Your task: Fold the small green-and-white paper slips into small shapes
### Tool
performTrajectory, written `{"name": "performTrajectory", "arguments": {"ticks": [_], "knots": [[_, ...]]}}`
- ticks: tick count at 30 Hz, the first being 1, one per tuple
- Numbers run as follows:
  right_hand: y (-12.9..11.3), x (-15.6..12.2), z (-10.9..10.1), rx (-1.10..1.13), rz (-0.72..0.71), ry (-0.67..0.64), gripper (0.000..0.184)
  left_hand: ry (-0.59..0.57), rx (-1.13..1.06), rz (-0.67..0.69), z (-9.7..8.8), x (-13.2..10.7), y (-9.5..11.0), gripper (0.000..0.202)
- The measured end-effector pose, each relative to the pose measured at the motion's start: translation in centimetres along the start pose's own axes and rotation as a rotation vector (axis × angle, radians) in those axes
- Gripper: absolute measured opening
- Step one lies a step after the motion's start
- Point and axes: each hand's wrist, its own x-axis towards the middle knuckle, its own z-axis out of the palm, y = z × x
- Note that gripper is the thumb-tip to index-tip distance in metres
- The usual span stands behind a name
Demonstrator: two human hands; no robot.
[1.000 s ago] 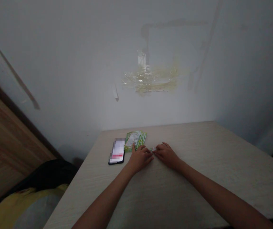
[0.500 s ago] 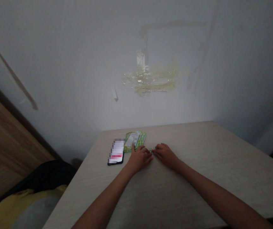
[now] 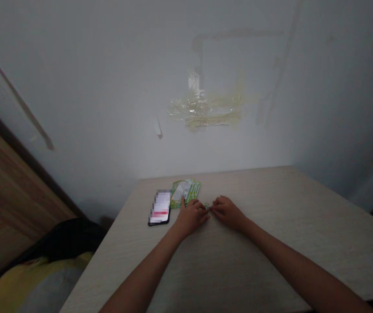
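Note:
My left hand and my right hand rest knuckles-up on the pale wooden table, fingertips meeting. Between them both hands pinch a small green and white packet, mostly hidden by the fingers. Just behind my left hand lies a fanned pile of green and white sachets. A black phone with a lit screen lies flat to the left of that pile.
A white wall with old yellowed tape residue stands right behind the table's far edge. At the left is a wooden panel, and below it dark and yellow fabric beside the table's left edge.
Both hands stay pinched on the small packet at the same spot. Only the camera view shifts slightly.

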Motion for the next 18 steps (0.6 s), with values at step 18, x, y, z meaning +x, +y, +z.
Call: {"name": "performTrajectory", "arguments": {"ticks": [18], "knots": [[-0.61, 0.09, 0.27, -0.135, 0.052, -0.035, 0.020, -0.004, -0.020, -0.002, -0.11, 0.03, 0.08, 0.022]]}}
